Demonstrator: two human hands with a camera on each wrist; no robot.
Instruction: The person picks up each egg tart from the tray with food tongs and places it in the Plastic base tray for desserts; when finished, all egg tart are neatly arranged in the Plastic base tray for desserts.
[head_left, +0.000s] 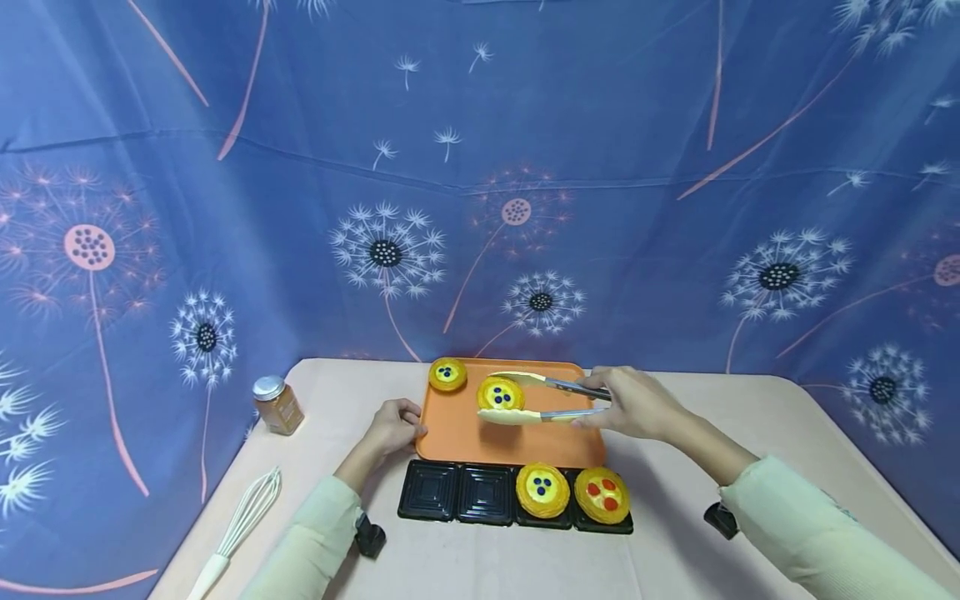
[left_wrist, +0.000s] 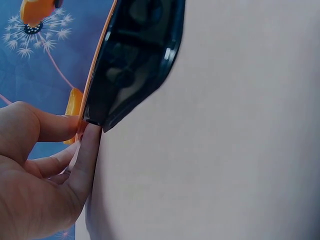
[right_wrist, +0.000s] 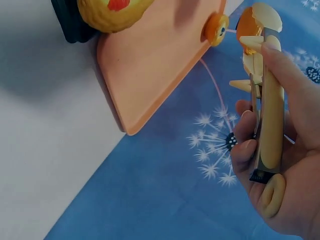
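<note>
My right hand [head_left: 637, 402] grips a pair of tongs [head_left: 564, 415] with cream-coloured tips. Between the tips is an egg tart [head_left: 501, 393] topped with blueberries, held above the orange tray [head_left: 453, 433]. At the tray's left edge, my left hand [head_left: 390, 429] pinches the rim between thumb and fingers, as the left wrist view also shows. Another blueberry tart [head_left: 447, 375] lies in the tray's far left corner. In front of the tray stands a black compartment box [head_left: 428, 492]. Its right-hand compartments hold a blueberry tart [head_left: 542, 492] and a strawberry tart [head_left: 602, 495]; the two left ones hold nothing.
A small jar [head_left: 278, 406] with a silver lid stands at the table's far left. Nearer, a whisk [head_left: 243, 517] with a white handle lies along the left edge. Behind the table hangs a blue dandelion-patterned cloth [head_left: 645, 250].
</note>
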